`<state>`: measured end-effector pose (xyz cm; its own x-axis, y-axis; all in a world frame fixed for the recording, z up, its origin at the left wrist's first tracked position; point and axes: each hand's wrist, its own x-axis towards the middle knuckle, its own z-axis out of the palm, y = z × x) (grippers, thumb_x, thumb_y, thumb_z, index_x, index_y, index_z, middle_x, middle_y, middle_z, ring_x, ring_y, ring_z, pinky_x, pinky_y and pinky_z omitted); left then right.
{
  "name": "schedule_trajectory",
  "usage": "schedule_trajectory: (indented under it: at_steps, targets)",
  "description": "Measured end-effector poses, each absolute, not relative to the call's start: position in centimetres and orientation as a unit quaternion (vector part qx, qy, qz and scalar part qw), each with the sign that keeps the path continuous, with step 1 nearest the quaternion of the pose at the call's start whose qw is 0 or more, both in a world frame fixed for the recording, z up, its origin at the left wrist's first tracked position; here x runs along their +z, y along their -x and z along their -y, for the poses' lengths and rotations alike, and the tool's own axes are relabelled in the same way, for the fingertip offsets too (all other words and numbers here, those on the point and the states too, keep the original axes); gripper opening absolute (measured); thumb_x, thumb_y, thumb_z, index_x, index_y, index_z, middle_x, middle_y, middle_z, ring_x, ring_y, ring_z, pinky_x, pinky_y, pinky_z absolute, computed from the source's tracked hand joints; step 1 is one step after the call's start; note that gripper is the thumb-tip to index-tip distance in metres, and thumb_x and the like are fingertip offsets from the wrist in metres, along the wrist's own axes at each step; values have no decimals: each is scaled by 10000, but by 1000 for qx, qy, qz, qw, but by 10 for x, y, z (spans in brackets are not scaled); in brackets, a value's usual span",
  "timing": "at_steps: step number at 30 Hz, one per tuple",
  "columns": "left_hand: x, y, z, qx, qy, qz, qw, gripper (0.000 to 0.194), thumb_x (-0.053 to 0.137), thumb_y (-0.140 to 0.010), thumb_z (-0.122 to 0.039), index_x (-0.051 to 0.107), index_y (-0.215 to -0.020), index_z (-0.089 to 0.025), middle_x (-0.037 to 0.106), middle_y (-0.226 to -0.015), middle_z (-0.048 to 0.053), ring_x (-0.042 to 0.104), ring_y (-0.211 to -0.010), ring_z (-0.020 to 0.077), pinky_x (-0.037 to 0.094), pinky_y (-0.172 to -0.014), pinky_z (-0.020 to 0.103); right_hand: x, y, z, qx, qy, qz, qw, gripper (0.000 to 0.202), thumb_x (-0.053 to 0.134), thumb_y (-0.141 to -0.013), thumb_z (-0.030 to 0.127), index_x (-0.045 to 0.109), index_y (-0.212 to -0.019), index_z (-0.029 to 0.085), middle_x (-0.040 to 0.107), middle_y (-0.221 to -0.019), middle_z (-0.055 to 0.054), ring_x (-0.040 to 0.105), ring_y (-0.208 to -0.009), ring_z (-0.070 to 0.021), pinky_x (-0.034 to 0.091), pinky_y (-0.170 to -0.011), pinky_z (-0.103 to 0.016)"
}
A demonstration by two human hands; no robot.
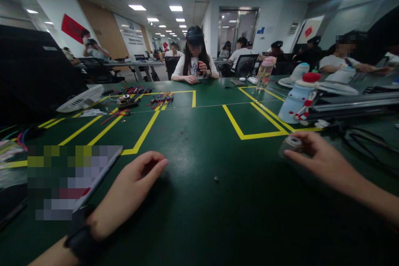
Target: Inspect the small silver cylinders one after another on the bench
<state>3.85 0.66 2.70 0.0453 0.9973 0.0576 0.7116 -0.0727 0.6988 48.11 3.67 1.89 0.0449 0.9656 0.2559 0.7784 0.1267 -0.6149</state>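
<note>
My right hand is closed around a small grey cylinder with a pale top and a dark centre, its thumb on the near side. The cylinder is at the table surface or just above it; I cannot tell which. To the left, my left hand lies low over the green table, fingers curled in and thumb against the forefinger. Nothing shows in it, and a dark band circles its wrist. Between both hands lies a tiny metal ring-shaped piece, touched by neither.
A blue bottle with a red top stands beyond my right hand, near black cables and metal rails. Wire bundles and a white fan lie at the far left. Across the table sits a person.
</note>
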Motion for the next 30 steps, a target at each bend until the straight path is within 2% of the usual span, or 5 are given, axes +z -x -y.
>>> schedule_trajectory:
  at_steps: [7, 13, 21, 25, 30]
  targets:
    - [12, 14, 1, 329, -570, -693, 293, 316, 495, -877, -523, 549, -929, -216, 587, -730, -34, 570, -700, 168, 447, -668, 261, 1, -626, -49, 2, 811, 533, 242, 563, 595, -701, 611, 505, -1096, 219, 605, -969, -146, 597, -719, -253, 477, -619, -410]
    - [13, 7, -1, 311, -575, -700, 289, 357, 505, -848, -561, 562, -927, -218, 582, -704, -42, 566, -688, 170, 429, -641, 251, 10, -572, -46, -239, 733, 595, 228, 801, 605, -661, 681, 489, -1242, 143, 503, -1223, -234, 446, -1179, -394, 371, -929, -529]
    - [11, 9, 4, 263, -596, -711, 266, 378, 479, -854, -585, 552, -970, -233, 578, -736, -31, 547, -693, 189, 385, -614, 254, 13, -352, -33, 184, 439, 860, 184, 443, 613, -792, 537, 640, -1160, 294, 546, -1181, -55, 477, -1068, -198, 415, -922, -404]
    - [13, 9, 5, 263, -595, -714, 259, 376, 482, -850, -582, 567, -957, -232, 597, -738, -30, 559, -707, 193, 390, -629, 254, 14, -331, -35, 216, 403, 867, 199, 223, 580, -846, 434, 710, -902, 262, 596, -1018, -36, 497, -966, -164, 404, -886, -374]
    - [10, 10, 1, 264, -601, -711, 252, 384, 488, -841, -591, 586, -947, -234, 606, -730, -32, 574, -712, 200, 401, -628, 257, 31, -413, -42, 112, 547, 781, 279, 278, 501, -878, 428, 639, -936, 194, 618, -963, -54, 547, -862, -151, 434, -770, -299]
